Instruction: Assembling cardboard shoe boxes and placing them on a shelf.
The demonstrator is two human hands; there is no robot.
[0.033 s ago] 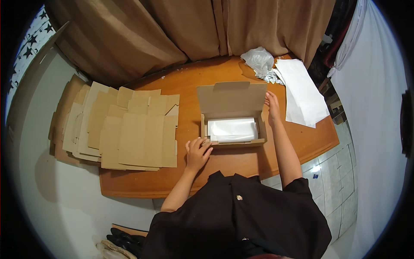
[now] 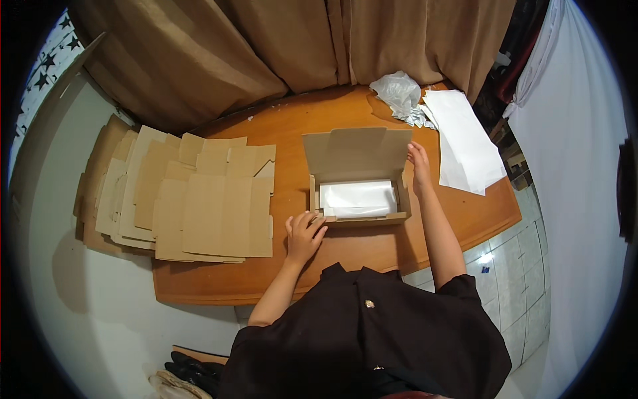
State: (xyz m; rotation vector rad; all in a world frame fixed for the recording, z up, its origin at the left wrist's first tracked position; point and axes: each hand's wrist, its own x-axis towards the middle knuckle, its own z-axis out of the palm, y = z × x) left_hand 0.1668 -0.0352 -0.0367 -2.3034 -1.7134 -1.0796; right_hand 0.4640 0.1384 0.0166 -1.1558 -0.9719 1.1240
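Observation:
Before me stands a brown cardboard box (image 2: 359,222), its lid (image 2: 359,154) raised at the far side. Inside lies a shiny white wrapped packet (image 2: 359,198), flat and oblong. My left hand (image 2: 305,238) is at the box's near left corner, its bent fingers gripping a small flap there. Beside the lid's right edge is my right hand (image 2: 419,166). Its fingers are loosely stretched and touch or nearly touch that edge; the thumb is hard to make out.
Flattened cardboard boxes (image 2: 216,213) lie in an overlapping pile on the left of the wooden table (image 2: 345,251). White paper sheets (image 2: 465,143) and a crumpled clear plastic bag (image 2: 399,94) lie at the far right. A brown curtain (image 2: 266,46) hangs behind the table.
The raised lid has tipped very slightly toward me. Both hands stay in nearly the same places, and the packet has not moved.

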